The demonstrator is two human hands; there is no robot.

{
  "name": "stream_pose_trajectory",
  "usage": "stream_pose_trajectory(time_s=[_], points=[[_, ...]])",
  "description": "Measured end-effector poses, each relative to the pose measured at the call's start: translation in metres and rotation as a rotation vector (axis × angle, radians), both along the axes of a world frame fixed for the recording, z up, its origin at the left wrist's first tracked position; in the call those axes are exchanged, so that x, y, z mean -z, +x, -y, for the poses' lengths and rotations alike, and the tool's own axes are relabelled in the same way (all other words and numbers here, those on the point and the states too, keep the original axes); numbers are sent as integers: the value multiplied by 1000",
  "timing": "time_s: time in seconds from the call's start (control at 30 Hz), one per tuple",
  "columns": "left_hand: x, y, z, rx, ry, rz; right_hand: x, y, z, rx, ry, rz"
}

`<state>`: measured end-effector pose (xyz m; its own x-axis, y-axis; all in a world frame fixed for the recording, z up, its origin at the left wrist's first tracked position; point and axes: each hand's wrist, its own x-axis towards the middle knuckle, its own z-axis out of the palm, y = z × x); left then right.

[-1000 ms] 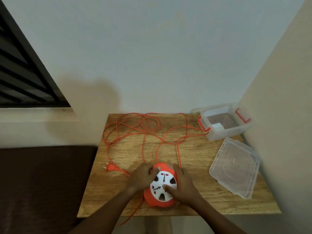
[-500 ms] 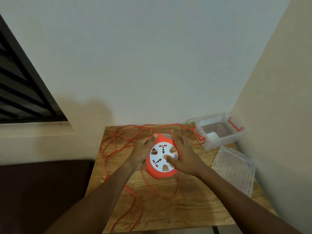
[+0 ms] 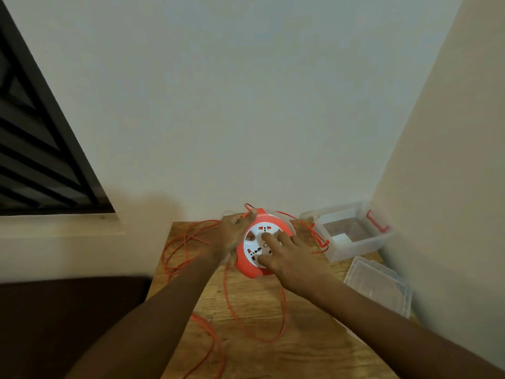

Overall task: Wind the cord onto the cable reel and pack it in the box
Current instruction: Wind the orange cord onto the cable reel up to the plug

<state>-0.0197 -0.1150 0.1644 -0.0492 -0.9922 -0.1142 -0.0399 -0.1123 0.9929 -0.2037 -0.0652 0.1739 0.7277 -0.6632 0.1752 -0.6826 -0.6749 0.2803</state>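
nearest the camera, two bare forearms reach out over the wooden table [image 3: 300,348]. loose loops of the orange cord [image 3: 284,305] hang down from the cable reel [image 3: 247,265] and trail across the table on the near side of the reel, with more slack lying to the reel's left. the cable reel, orange with a white socket face, is held up off the table and tilted toward the camera. the right hand [image 3: 293,257] lies spread over the socket face, fingers pressing on the white disc, thumb at its lower edge; it is not closed around anything. the left hand [image 3: 232,233] is curled round the reel's left rim, gripping it, with a strand of cord running by its fingers. to the right of the reel, the clear box [image 3: 352,243] with orange latches stands open on the table, close against the wall corner. its clear lid [image 3: 379,285] lies flat, nearer than the box and to the reel's right.
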Motion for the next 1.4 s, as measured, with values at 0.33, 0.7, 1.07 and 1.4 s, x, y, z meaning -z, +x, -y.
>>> stream_pose_trajectory(time_s=[0.33, 0.7, 1.07, 1.4], points=[[-26, -4, -2, 24, -18, 108, -35, 6, 9, -93, -39, -407], [-29, -16, -10, -202, -68, -115, -38, 29, 10, 248, 278, 176], [-22, -28, -13, -218, -114, 9, -21, 28, 2, 409, 737, 828], [-42, -30, -15, -158, -143, 128, -45, -38, 2, -138, 49, -112]])
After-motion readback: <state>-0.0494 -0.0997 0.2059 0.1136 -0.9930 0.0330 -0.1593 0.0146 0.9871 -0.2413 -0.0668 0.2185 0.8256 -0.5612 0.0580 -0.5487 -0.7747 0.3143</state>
